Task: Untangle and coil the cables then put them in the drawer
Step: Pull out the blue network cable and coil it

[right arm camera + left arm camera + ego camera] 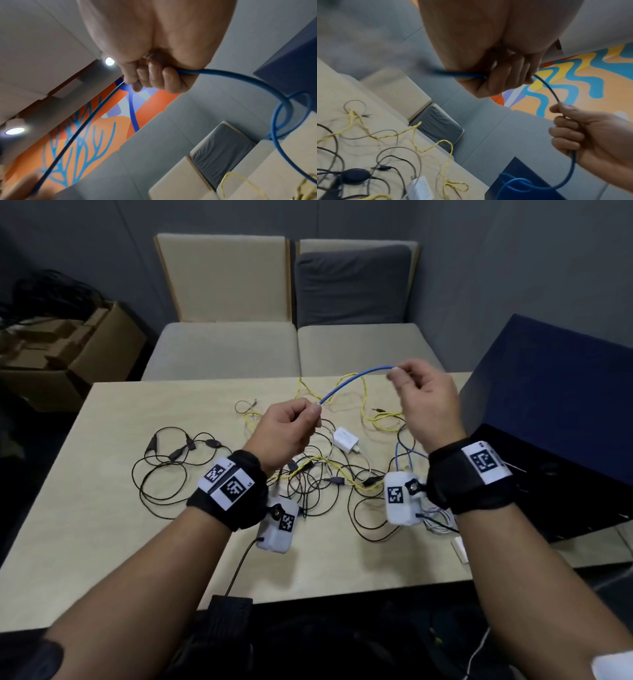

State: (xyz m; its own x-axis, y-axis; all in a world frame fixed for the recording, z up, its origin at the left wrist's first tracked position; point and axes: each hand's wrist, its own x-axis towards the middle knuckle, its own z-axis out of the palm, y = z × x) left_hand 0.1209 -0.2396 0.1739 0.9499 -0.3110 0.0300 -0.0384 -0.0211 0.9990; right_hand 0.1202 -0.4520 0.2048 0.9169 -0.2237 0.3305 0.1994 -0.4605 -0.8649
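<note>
A blue cable [352, 381] stretches in the air between both hands above the table [85, 508]. My left hand [291, 426] grips it with curled fingers [508, 75]. My right hand [421, 402] pinches it higher up, and the rest of the blue cable [240, 77] hangs from that fist in loops [570, 175]. Below lies a tangle of black cables [164, 470], a yellow cable [342, 470] and a white charger [346, 440]. A dark blue cabinet [561, 412] stands at the table's right end; no open drawer shows.
Two beige seats [291, 347] with a grey cushion [352, 285] stand behind the table. A cardboard box [68, 357] sits on the floor to the left. White wrist camera housings hang under both wrists.
</note>
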